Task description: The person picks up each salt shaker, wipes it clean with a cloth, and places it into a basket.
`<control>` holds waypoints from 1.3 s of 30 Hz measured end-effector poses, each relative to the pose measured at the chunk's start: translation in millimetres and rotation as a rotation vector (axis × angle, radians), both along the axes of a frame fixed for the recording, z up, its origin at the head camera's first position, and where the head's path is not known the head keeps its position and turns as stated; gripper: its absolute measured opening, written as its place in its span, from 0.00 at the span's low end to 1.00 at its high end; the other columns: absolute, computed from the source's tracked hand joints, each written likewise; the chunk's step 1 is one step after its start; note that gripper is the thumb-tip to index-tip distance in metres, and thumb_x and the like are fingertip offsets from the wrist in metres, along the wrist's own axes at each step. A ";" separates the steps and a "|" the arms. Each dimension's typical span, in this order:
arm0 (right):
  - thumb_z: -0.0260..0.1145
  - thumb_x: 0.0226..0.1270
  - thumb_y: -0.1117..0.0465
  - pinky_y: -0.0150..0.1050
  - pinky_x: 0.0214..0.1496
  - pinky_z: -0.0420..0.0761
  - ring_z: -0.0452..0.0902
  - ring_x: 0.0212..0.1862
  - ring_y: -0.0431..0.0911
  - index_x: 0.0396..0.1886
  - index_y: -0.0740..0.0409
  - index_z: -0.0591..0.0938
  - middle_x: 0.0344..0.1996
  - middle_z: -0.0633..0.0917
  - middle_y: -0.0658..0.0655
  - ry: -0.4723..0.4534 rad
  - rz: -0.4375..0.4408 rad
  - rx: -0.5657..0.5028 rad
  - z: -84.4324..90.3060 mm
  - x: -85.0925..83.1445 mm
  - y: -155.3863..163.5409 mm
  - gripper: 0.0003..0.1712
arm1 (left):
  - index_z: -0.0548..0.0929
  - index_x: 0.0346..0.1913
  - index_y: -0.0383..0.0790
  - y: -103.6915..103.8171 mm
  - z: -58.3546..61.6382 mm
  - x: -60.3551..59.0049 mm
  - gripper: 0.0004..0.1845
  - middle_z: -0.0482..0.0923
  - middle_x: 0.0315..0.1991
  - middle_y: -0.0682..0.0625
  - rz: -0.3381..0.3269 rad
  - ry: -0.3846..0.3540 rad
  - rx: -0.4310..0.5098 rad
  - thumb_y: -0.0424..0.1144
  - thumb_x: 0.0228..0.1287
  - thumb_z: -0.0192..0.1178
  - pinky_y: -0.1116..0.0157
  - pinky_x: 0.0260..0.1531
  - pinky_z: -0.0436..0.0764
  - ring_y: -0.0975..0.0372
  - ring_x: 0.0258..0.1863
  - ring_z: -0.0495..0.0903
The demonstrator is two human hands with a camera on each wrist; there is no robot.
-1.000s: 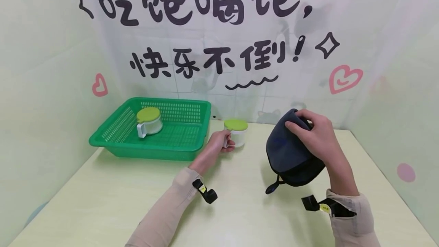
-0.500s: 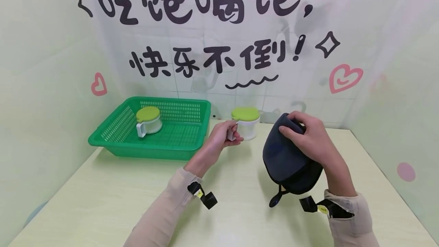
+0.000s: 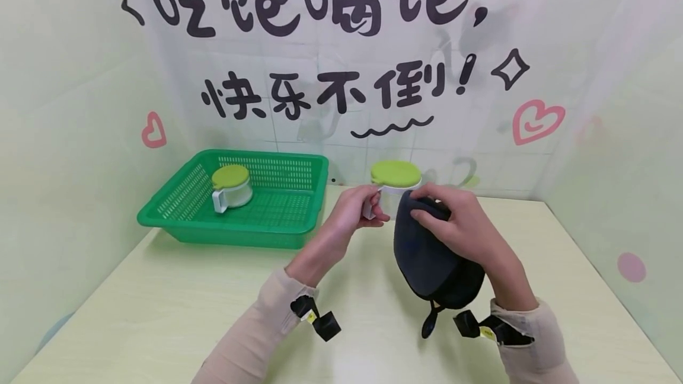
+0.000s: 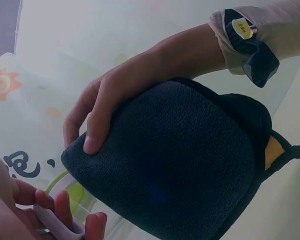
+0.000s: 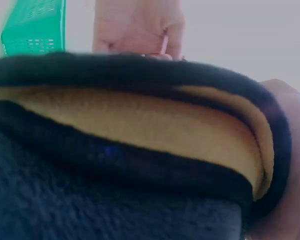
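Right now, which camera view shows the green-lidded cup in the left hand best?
The head view: the cup shows lid and body, its handle held by the left hand. The left wrist view catches only a sliver beside the dark pouch; the right wrist view shows none of it.

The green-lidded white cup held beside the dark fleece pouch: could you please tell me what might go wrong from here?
1. The left hand grips the green-lidded white cup only by its side handle, so it may tilt; how firmly the lid sits cannot be seen.
2. The right hand holds just one edge of the dark fleece pouch; its yellow-lined mouth looks narrow and the cup could catch on the rim.
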State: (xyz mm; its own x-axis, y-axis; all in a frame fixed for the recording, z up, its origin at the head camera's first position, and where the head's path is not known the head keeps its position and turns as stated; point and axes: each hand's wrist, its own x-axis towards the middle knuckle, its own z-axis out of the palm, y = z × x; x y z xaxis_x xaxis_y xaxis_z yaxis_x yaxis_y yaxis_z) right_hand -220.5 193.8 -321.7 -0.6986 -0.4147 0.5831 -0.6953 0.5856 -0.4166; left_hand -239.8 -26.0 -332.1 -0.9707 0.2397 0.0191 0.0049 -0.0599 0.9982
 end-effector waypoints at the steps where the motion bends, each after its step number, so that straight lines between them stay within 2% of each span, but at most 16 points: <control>1: 0.72 0.67 0.64 0.36 0.53 0.81 0.84 0.46 0.41 0.48 0.50 0.87 0.43 0.90 0.50 0.011 0.005 -0.001 -1.0 -0.2 -1.1 0.11 | 0.71 0.28 0.42 0.8 0.7 1.3 0.17 0.75 0.23 0.53 0.002 0.008 -0.012 0.43 0.79 0.44 0.67 0.37 0.84 0.64 0.29 0.86; 5: 0.74 0.65 0.65 0.37 0.55 0.82 0.86 0.48 0.43 0.47 0.51 0.89 0.43 0.91 0.50 0.022 0.026 -0.003 -4.2 -0.8 -5.0 0.12 | 0.71 0.27 0.42 3.7 1.5 5.2 0.18 0.76 0.23 0.53 0.003 0.040 -0.062 0.43 0.79 0.43 0.67 0.33 0.82 0.63 0.28 0.85; 11: 0.75 0.64 0.64 0.46 0.55 0.84 0.87 0.48 0.45 0.46 0.52 0.90 0.43 0.92 0.51 0.012 0.019 0.012 -5.4 -1.3 -10.4 0.11 | 0.70 0.28 0.41 8.1 3.2 8.7 0.18 0.74 0.24 0.52 -0.004 0.045 -0.101 0.43 0.78 0.44 0.68 0.32 0.81 0.63 0.27 0.78; 20: 0.72 0.67 0.62 0.46 0.54 0.83 0.86 0.48 0.45 0.47 0.51 0.91 0.44 0.92 0.51 -0.187 0.016 0.072 -3.9 -2.8 -10.2 0.10 | 0.72 0.29 0.41 9.2 8.4 13.3 0.18 0.75 0.25 0.51 0.014 0.041 -0.162 0.45 0.79 0.43 0.68 0.32 0.79 0.59 0.32 0.82; 24: 0.72 0.67 0.63 0.48 0.55 0.83 0.86 0.49 0.46 0.45 0.52 0.91 0.43 0.92 0.51 -0.235 0.040 0.089 -3.2 -3.4 -8.5 0.09 | 0.72 0.29 0.41 8.5 11.8 16.9 0.18 0.75 0.25 0.51 0.023 0.055 -0.166 0.44 0.79 0.44 0.67 0.31 0.76 0.61 0.30 0.82; 26: 0.72 0.66 0.63 0.45 0.53 0.83 0.86 0.47 0.45 0.44 0.51 0.91 0.42 0.92 0.50 -0.244 0.046 0.098 -3.8 -4.2 -7.8 0.09 | 0.73 0.29 0.41 7.4 12.8 18.3 0.17 0.76 0.25 0.51 0.030 0.060 -0.163 0.44 0.78 0.44 0.67 0.31 0.75 0.62 0.30 0.81; 28: 0.72 0.66 0.63 0.43 0.52 0.83 0.85 0.45 0.44 0.44 0.51 0.92 0.40 0.92 0.49 -0.250 0.053 0.113 -4.8 -4.6 -7.0 0.09 | 0.73 0.30 0.41 6.5 14.0 19.6 0.17 0.76 0.25 0.51 0.035 0.062 -0.154 0.44 0.78 0.45 0.67 0.31 0.75 0.56 0.32 0.84; 32: 0.72 0.65 0.63 0.40 0.50 0.82 0.83 0.43 0.42 0.43 0.51 0.91 0.39 0.91 0.47 -0.263 0.062 0.142 -7.6 -5.5 -7.2 0.08 | 0.73 0.30 0.41 4.9 14.9 21.2 0.17 0.76 0.25 0.52 0.043 0.060 -0.137 0.44 0.78 0.45 0.67 0.31 0.75 0.54 0.35 0.85; 35: 0.72 0.66 0.63 0.40 0.50 0.82 0.83 0.43 0.42 0.43 0.50 0.91 0.39 0.91 0.47 -0.264 0.067 0.148 -9.1 -5.1 -8.1 0.08 | 0.72 0.29 0.41 3.9 15.2 22.3 0.17 0.76 0.24 0.52 0.042 0.059 -0.127 0.44 0.78 0.44 0.67 0.31 0.75 0.59 0.33 0.84; 39: 0.72 0.66 0.63 0.40 0.50 0.82 0.83 0.43 0.42 0.42 0.50 0.91 0.38 0.91 0.46 -0.257 0.069 0.156 -8.6 -4.2 -7.8 0.08 | 0.72 0.29 0.42 2.6 15.8 24.1 0.18 0.77 0.25 0.52 0.037 0.057 -0.121 0.44 0.79 0.43 0.66 0.32 0.75 0.59 0.35 0.85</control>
